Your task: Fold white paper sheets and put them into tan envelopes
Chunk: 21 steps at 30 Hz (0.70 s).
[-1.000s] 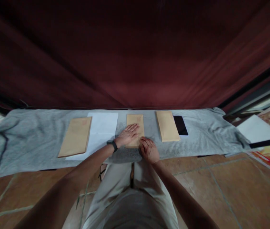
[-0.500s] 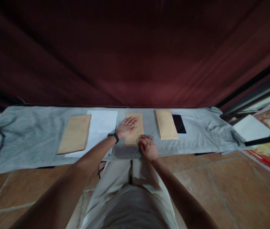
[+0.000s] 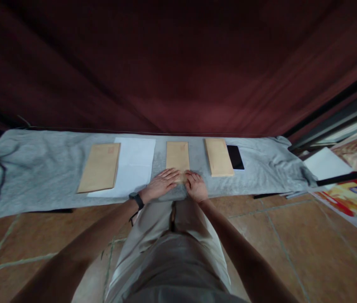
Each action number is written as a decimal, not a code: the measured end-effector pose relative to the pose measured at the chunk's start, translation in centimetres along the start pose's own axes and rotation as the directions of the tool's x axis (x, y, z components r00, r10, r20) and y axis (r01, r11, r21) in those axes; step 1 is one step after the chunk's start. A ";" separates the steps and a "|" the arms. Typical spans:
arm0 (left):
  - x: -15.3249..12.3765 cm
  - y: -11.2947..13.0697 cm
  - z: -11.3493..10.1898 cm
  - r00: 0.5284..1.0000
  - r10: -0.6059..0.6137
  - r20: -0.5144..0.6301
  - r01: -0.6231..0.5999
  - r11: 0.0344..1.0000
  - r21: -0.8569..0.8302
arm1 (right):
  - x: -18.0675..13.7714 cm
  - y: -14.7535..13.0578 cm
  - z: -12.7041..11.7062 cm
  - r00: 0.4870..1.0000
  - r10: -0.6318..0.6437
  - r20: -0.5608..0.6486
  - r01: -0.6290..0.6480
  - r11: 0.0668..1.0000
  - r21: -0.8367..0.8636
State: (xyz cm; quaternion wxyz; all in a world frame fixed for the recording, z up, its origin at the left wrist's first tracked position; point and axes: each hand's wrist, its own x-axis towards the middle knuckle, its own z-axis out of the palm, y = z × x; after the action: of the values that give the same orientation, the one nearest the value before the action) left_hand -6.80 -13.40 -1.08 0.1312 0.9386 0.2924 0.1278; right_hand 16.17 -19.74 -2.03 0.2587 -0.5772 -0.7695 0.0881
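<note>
A brown paper envelope (image 3: 177,155) with a small reddish printed mark lies on the grey cloth in front of me. My left hand (image 3: 164,182) rests flat across its near end, fingers extended to the right. At the near right corner, my right hand (image 3: 196,187) has its fingers bent and together against the envelope's edge; its thumb is hidden. The near edge of the envelope is partly covered by both hands. To the left, another brown envelope or stack of them (image 3: 99,166) overlaps white sheets of paper (image 3: 136,162). A thicker stack of brown envelopes (image 3: 219,158) sits on the right.
A dark-screened phone (image 3: 235,157) lies beside the right stack. Grey cloth (image 3: 266,166) covers the narrow bench, with a dark red curtain-like surface (image 3: 178,84) behind it. Black bars, a white panel and a colourful printed box (image 3: 355,198) stand at the right, above the tiled floor.
My left hand has slid from the envelope's middle toward its near end. My right hand stays by the near right corner. The view has tilted slightly, shifting the bench upward.
</note>
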 end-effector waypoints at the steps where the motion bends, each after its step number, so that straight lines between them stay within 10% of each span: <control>1: -0.3 0.2 0.0 0.999 -0.017 -0.032 0.016 1.000 -0.025 | 0.0 0.0 0.0 1.000 0.000 0.001 0.000 1.000 0.005; 21: -1.1 1.1 -0.1 0.977 -0.134 -0.165 0.115 0.986 -0.123 | 0.0 0.1 -0.1 1.000 0.018 -0.021 -0.016 0.997 0.079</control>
State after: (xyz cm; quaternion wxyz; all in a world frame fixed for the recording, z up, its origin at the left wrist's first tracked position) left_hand -7.15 -14.95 -0.83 0.1661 0.8948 0.3533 0.2166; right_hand 16.37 -19.72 -1.98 0.2887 -0.5740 -0.7577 0.1144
